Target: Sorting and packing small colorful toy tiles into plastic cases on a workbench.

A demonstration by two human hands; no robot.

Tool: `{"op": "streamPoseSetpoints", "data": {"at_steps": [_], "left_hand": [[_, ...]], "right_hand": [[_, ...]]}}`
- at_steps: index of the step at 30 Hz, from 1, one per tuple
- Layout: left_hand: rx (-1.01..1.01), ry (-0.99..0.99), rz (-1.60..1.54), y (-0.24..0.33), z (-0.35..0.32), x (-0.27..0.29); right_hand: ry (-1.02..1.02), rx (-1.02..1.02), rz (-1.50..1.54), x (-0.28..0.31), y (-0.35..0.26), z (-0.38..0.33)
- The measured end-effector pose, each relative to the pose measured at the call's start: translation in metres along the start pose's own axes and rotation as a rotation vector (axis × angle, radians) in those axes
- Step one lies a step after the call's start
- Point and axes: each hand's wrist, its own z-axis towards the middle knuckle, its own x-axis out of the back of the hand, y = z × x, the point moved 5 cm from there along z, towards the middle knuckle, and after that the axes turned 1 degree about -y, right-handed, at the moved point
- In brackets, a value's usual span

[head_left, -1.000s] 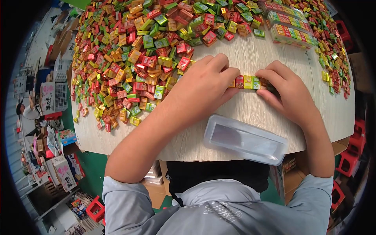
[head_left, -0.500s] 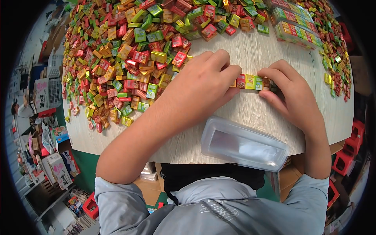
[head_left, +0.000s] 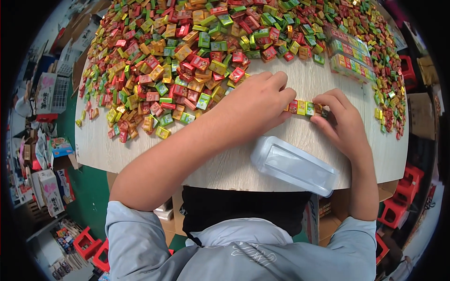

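- A pale round wooden table [head_left: 140, 154] fills the frame, its far half, from about 10 o'clock round to 2 o'clock, buried under a heap of small wrapped sweets [head_left: 187, 56] in red, yellow, green and orange.
- A clear plastic tray [head_left: 293, 165] lies empty at the near edge of the table, at roughly 5 o'clock from the hands and just apart from them.
- Finished rows of sweets [head_left: 349, 58], packed side by side in long strips, sit at 1 o'clock, well apart from the hands, beside the heap's right fringe.
- The left hand [head_left: 255, 105] lies curled, palm down, its fingertips pressed against the left end of a short row of sweets [head_left: 304, 108] at the table's centre-right; how much of the row it covers cannot be told.
- The right hand [head_left: 342, 122] meets the same row from 3 o'clock, its fingers bent and closed against the right end, thumb tucked under.
- The row itself, red, yellow and green pieces standing edge to edge, lies flat on the bare wood, pinched between the two hands.
- Judged from this, the step in hand is squaring up a line of sweets. The next move seems to call for steady, even pressure from both ends, so that the pieces stay aligned if lifted toward the tray at 5 o'clock; a loose squeeze could let the middle buckle.
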Motion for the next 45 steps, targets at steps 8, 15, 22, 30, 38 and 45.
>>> {"op": "streamPoseSetpoints", "data": {"at_steps": [8,15,22,30,38,45], "left_hand": [[-0.004,-0.015,0.035,-0.003,-0.003,-0.004],[-0.010,-0.025,0.057,-0.002,-0.004,-0.005],[-0.039,0.005,0.049,-0.002,-0.004,-0.003],[-0.022,0.001,0.037,-0.001,-0.001,-0.007],[-0.054,0.065,0.044,-0.004,-0.008,-0.002],[-0.067,0.003,0.000,-0.004,-0.001,-0.008]], "right_hand": [[0.024,-0.030,0.103,0.001,0.000,-0.001],[0.017,-0.020,0.098,0.001,-0.002,-0.001],[0.015,-0.008,0.063,0.002,-0.004,0.000],[0.027,-0.011,0.048,0.005,0.001,-0.003],[0.573,0.353,-0.253,0.013,0.000,-0.011],[0.400,0.403,-0.431,0.039,-0.037,0.020]]}}
